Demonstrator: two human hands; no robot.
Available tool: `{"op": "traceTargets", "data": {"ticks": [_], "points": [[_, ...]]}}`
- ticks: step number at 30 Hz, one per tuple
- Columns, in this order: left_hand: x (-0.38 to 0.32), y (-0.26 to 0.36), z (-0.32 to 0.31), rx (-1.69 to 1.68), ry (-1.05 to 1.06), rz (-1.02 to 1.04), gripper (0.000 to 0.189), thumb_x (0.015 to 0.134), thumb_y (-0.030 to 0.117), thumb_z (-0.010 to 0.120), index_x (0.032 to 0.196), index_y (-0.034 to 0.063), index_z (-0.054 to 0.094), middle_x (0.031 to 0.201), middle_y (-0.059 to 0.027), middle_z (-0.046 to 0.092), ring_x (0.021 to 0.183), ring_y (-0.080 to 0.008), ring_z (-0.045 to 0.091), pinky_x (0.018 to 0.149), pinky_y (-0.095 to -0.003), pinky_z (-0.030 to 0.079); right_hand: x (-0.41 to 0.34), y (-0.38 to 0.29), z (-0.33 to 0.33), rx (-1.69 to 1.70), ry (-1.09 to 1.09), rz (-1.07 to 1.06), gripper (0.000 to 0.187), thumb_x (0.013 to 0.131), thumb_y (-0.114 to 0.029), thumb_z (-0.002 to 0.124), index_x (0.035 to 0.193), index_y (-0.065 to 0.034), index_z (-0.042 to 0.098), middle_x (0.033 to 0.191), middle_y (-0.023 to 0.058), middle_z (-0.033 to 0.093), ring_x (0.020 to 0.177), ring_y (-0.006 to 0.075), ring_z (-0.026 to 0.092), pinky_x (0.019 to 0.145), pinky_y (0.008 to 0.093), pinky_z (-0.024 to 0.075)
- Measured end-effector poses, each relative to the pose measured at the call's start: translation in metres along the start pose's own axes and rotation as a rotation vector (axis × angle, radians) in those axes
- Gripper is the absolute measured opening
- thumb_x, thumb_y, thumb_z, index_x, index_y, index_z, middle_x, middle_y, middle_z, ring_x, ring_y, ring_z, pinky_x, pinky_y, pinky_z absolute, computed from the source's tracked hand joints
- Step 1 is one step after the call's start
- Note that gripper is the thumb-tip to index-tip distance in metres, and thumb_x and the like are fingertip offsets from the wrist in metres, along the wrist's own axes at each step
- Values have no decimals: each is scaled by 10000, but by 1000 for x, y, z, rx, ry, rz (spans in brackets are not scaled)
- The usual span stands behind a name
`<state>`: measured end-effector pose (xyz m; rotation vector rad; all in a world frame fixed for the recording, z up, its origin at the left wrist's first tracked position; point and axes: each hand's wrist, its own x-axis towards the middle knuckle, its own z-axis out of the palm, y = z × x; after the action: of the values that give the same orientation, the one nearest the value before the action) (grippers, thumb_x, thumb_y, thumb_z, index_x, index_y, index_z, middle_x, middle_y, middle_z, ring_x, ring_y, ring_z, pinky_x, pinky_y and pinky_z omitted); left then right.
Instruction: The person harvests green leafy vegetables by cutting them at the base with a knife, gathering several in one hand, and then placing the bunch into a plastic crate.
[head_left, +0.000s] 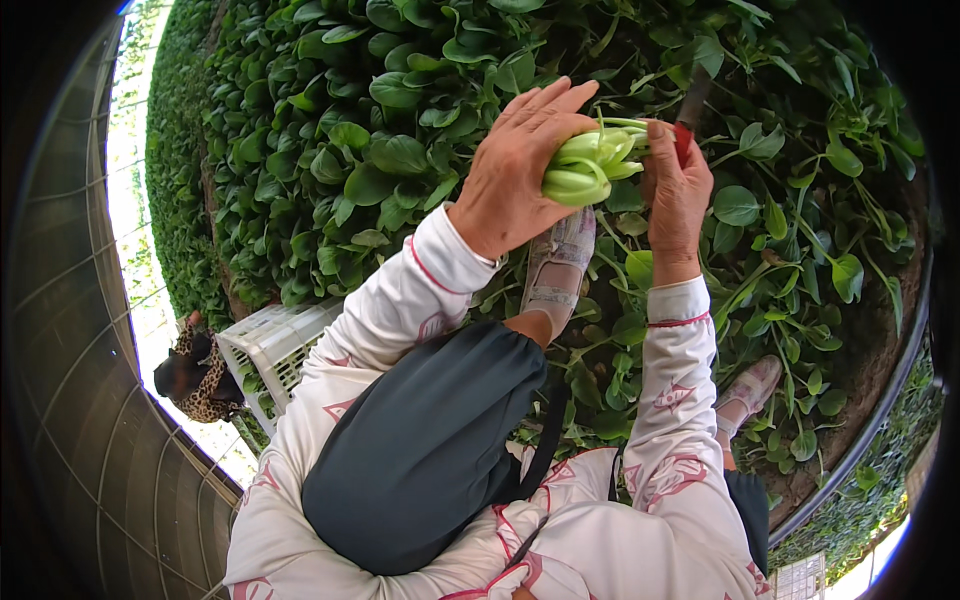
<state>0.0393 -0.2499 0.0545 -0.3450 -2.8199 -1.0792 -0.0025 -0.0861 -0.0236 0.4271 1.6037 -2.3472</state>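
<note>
My left hand (517, 161) is wrapped round the pale green stalk ends of a bunch of leafy greens (581, 176), its fingers spread along the far side. Just to the right, my right hand (679, 187) grips the red handle of a knife (683, 142), whose dark blade (697, 97) points up and away over the leaves. Thumb and forefinger of that hand also pinch thin stems that run from the bunch. The leaf ends of the bunch are hidden.
Dense leafy plants (397, 150) grow ahead and left; sparser, flattened ones (787, 300) lie right. A white plastic crate (277, 352) stands at left, near another person in leopard-print sleeves (202, 375). A black hose (862, 457) curves along the bed's right edge. My shoes stand among the plants.
</note>
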Motion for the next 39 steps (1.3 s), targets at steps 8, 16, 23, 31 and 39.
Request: {"op": "traceTargets", "data": {"ticks": [8,16,23,31,39], "points": [[31,-68,12,-37,-47,-281,547,741,65,703,1236,94,473,1012,-130,635,941,-270,642,835,-318,508,42,62,36,-68,-211,239,409,975,-426,485,1009,-38,613,606,-15,473,470,73,399,417,233,309],[75,-170,-31,657,-133,-409,515,719,186,688,1197,85,524,1067,-160,637,967,-361,618,838,-417,508,94,181,63,-945,-524,-435,260,873,-214,508,1036,-52,629,925,176,649,774,356,643,683,416,506],[65,-190,-38,369,128,-513,503,672,257,747,1100,44,591,961,-158,679,895,-315,660,826,-362,513,130,160,82,-931,-271,-568,248,900,-254,496,926,-46,628,893,206,650,784,388,640,687,460,517],[49,-200,-46,260,194,-498,501,650,240,758,1076,20,613,929,-137,687,851,-260,669,807,-330,511,152,138,110,-719,-641,87,157,860,-135,497,850,-61,636,698,129,647,640,301,658,561,416,529],[53,-199,-31,132,206,-518,498,617,226,762,1039,-1,624,933,-148,690,850,-278,675,798,-344,521,207,152,101,-532,-757,351,158,844,-177,528,730,-68,543,529,26,444,404,149,403,359,307,288]]}}
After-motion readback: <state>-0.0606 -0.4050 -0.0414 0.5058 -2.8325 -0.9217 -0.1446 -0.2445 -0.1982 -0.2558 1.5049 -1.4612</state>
